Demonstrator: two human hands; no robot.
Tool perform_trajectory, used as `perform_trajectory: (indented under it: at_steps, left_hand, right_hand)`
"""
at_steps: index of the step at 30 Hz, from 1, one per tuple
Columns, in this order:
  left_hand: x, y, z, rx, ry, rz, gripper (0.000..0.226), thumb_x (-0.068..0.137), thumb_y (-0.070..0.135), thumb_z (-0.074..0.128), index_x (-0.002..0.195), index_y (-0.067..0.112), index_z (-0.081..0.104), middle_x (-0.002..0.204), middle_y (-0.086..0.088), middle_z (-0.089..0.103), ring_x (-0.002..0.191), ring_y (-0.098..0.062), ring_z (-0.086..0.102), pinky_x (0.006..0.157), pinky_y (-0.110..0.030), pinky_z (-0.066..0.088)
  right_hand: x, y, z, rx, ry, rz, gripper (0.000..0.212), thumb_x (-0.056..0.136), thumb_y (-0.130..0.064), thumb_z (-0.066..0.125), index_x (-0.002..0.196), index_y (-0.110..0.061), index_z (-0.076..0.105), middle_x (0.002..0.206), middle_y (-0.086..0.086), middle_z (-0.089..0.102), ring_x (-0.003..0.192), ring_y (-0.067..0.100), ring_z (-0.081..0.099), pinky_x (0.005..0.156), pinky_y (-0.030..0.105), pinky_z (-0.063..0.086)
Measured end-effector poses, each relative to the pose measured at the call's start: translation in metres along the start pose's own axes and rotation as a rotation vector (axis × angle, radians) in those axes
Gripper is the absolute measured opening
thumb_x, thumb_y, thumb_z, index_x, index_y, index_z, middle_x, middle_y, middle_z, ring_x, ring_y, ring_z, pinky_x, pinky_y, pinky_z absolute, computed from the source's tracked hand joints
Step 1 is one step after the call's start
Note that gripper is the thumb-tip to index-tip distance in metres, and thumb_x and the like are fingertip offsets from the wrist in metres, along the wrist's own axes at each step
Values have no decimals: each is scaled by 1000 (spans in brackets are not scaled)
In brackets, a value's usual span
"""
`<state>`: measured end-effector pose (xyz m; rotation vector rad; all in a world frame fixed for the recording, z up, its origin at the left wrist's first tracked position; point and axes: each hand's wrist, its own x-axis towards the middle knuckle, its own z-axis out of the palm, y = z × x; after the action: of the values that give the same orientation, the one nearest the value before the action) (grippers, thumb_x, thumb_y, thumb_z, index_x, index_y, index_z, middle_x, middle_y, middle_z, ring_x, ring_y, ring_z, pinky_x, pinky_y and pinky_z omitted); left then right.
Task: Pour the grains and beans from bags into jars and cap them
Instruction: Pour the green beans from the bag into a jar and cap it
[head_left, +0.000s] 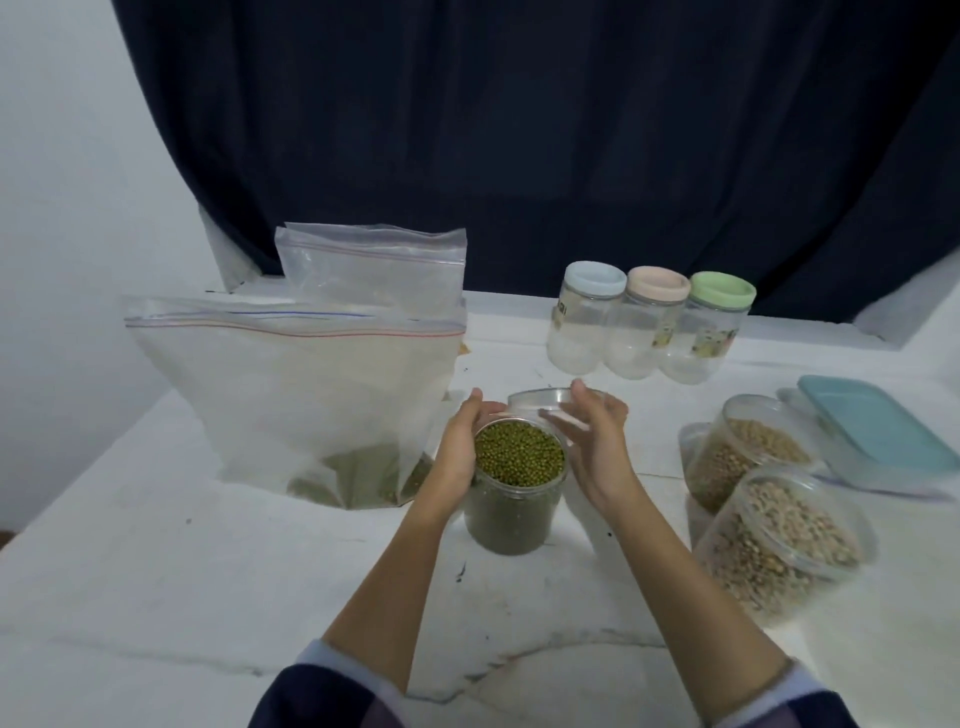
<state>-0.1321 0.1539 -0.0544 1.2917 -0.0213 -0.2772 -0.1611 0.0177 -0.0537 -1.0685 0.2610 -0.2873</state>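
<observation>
My left grip (460, 447) cups the mung-bean jar (514, 499); my right grip (592, 441) holds its clear lid (545, 402) above. Labels on capped jars (647, 325) are unreadable.

Clear, glossy plastic jar (513, 499) packed with smooth matt green beans (519, 453). Thin, crinkled, translucent plastic film for the zip bags (291, 395) on the left. Far right, three clear glossy jars (644, 332) with matt pastel plastic lids. White marble-look tabletop (156, 597), smooth, faintly veined. Dark matt cloth curtain (519, 130) behind.
</observation>
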Motion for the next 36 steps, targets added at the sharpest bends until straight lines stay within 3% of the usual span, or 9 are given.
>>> perform_trajectory:
  at_steps: [5, 10, 16, 21, 25, 28, 31, 33, 36]
  left_hand:
    - [-4, -7, -9, -30, -62, 49, 29, 97, 29, 46, 110, 5, 55, 100, -16, 64, 90, -21, 63, 76, -26, 51]
    - [-9, -10, -18, 0, -154, 40, 31, 86, 6, 55, 116, 10, 50, 93, -8, 62, 81, -15, 61, 67, -20, 50]
    - [-7, -15, -22, 4, -197, 71, 51, 66, 20, 58, 116, 9, 54, 98, -6, 65, 86, -14, 64, 74, -23, 51]
    - [-8, -23, -21, 13, -184, 125, 37, 80, 25, 53, 108, 4, 65, 106, -15, 68, 98, -23, 64, 85, -32, 51]
    - [-13, -30, -8, -100, -39, 70, 78, 91, 62, 33, 112, -7, 63, 113, -28, 64, 109, -38, 61, 97, -46, 47]
    - [-9, -31, -8, -117, 40, 53, 76, 99, 53, 20, 107, -9, 64, 106, -27, 66, 107, -40, 61, 100, -47, 45]
    - [-5, -33, -8, -143, 79, 48, 59, 104, 32, 20, 82, 4, 67, 72, -4, 72, 86, -25, 63, 91, -37, 45]
    - [-4, -34, -8, -125, 64, 49, 56, 104, 27, 21, 76, 9, 66, 64, 3, 70, 78, -18, 61, 83, -31, 46]
    - [-8, -32, -8, -143, 50, 35, 55, 104, 25, 19, 80, 8, 65, 69, -1, 70, 75, -16, 63, 74, -27, 49]
  right_hand:
    - [-19, 8, 1, -91, -285, -122, 45, 55, -6, 56, 100, -8, 58, 100, 7, 64, 93, 17, 62, 74, 24, 51]
    - [-22, 11, -1, -108, -305, -117, 44, 47, -2, 45, 88, 1, 62, 101, 7, 67, 94, 13, 64, 74, 21, 53]
    - [-14, 15, -7, -122, -305, -84, 43, 48, -1, 45, 83, -2, 70, 107, 7, 69, 105, 20, 62, 82, 27, 53]
    - [-16, 12, -8, -112, -353, -12, 65, 52, -2, 46, 115, -3, 64, 114, 8, 69, 108, 20, 63, 86, 27, 53]
    - [-24, 11, -9, -75, -313, -23, 55, 70, -6, 52, 125, -9, 58, 124, 8, 65, 119, 20, 58, 102, 32, 44]
    - [-24, 9, -13, -38, -20, -94, 27, 95, -15, 42, 103, -6, 66, 91, 10, 75, 96, 19, 69, 103, 37, 39]
    - [-21, -8, -16, -207, 164, -314, 27, 95, -19, 53, 79, -3, 67, 46, -1, 60, 53, 14, 62, 84, 38, 44]
    - [-21, -25, -15, -469, -103, -394, 20, 82, -27, 70, 92, -10, 68, 71, -3, 70, 72, 12, 66, 87, 35, 44]
    - [-16, -41, -4, -1200, -650, -229, 77, 66, -43, 83, 133, -36, 47, 145, -12, 42, 134, 4, 35, 111, 25, 25]
